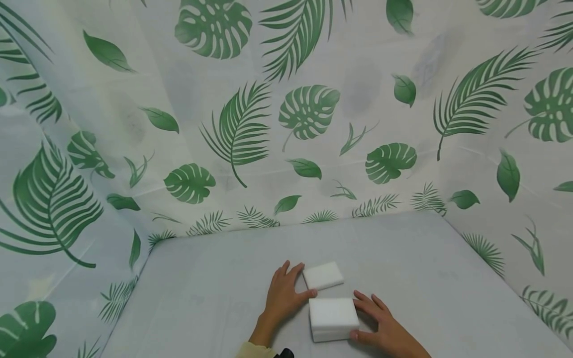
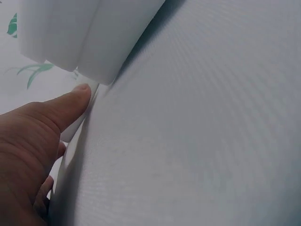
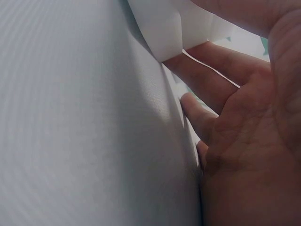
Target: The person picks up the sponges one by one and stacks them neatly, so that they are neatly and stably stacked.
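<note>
A single flat white sponge block [image 1: 323,276] lies on the table. My left hand [image 1: 283,294] spans its left end, thumb at the near edge and a fingertip at the far left corner. Closer to me is a stack of white sponge blocks [image 1: 333,315], its layers showing in the left wrist view as a layered stack [image 2: 70,37]. My right hand [image 1: 382,325] holds the stack's right side, thumb at the near corner and fingers at the far one. In the right wrist view, fingers [image 3: 204,77] touch the stack's side.
A pale grey cloth-like surface [image 1: 201,298] covers the table. White curtains [image 1: 349,109] printed with green leaves rise behind it and along both sides. A small black object [image 1: 285,353] shows at the bottom edge beside the left sleeve [image 1: 255,350].
</note>
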### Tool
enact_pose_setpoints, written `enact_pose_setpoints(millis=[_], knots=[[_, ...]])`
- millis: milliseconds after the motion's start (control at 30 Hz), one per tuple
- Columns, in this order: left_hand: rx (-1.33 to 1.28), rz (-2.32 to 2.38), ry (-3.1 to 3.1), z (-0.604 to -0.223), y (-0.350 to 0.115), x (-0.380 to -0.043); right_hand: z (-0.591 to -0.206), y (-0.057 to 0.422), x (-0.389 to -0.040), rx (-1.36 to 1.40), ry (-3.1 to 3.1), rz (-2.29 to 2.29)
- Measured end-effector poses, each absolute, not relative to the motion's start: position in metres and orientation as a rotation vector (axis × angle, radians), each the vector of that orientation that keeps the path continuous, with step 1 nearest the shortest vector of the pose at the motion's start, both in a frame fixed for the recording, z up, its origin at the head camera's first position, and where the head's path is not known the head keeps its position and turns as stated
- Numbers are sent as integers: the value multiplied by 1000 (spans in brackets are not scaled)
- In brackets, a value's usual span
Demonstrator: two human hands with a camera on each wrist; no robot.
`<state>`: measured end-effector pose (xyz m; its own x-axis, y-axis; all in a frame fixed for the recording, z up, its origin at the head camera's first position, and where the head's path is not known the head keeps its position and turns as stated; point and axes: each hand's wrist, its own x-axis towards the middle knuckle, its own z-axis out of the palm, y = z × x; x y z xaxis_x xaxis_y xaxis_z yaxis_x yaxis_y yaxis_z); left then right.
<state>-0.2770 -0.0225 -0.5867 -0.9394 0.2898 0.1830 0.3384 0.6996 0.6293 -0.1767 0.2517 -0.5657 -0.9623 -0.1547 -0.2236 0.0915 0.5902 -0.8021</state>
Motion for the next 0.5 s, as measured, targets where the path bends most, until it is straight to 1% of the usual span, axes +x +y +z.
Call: enact_pose_setpoints(millis=[500], knots=[[-541,-1109,-2798,-589,-25,-277,-567,254,-176,-82,2535,-1349]])
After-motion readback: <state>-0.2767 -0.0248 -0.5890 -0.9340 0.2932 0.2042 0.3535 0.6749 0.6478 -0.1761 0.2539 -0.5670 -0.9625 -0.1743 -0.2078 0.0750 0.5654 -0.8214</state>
